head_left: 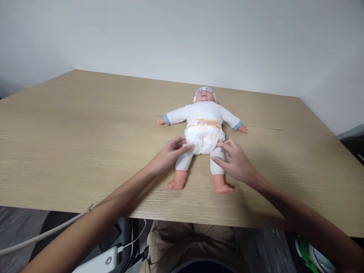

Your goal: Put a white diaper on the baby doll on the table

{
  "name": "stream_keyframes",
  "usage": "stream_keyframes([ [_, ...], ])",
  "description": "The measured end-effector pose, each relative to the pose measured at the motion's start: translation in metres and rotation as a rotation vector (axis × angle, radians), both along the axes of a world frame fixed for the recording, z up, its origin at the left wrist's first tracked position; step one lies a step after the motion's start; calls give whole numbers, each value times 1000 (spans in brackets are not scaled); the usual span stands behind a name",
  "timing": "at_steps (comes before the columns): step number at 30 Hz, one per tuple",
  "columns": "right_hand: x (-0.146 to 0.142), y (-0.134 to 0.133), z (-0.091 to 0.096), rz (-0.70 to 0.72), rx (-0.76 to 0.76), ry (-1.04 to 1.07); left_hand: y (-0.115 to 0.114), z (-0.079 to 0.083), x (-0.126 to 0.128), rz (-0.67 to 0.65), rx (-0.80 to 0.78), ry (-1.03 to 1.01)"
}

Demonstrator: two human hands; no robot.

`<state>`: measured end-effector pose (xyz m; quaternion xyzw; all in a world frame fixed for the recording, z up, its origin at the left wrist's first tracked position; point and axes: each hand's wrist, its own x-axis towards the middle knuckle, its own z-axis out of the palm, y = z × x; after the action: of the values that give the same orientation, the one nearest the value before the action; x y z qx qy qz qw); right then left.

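A baby doll (203,113) lies on its back on the wooden table (85,132), head pointing away from me, arms spread. It wears a white top, a white cap and a printed diaper (203,137). My left hand (168,153) touches the diaper's left leg edge with fingertips stretched out. My right hand (234,161) rests at the diaper's right leg edge and the doll's thigh, fingers slightly curled and apart. Neither hand grips anything that I can make out.
The table's near edge runs below my forearms. Under it I see my lap, a white cable (42,235), a white device (105,261) and a green and white object (309,254) at the lower right. A pale wall stands behind the table.
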<state>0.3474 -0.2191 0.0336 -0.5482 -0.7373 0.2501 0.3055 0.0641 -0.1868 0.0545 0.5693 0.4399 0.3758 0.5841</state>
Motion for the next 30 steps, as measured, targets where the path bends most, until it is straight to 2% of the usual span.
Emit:
stream_keyframes([
  [4,24,-19,2,-22,-14,23,1,-1,-18,47,94,88],
  [7,36,-12,2,-137,-7,128,19,-11,-27,173,249,252],
  [10,40,21,-1,-241,109,138,53,-21,-27,303,489,484],
  [14,43,84,-9,-315,372,-163,104,-29,-22,392,730,757],
  [17,51,119,-23,-295,401,-324,127,-33,-22,352,723,881],
  [20,63,137,-40,-250,348,-348,136,-40,-27,336,650,979],
  [24,75,140,-52,-187,356,-313,141,-49,-34,342,654,1058],
  [30,61,130,-42,-252,383,-259,150,-55,-41,309,705,1124],
])
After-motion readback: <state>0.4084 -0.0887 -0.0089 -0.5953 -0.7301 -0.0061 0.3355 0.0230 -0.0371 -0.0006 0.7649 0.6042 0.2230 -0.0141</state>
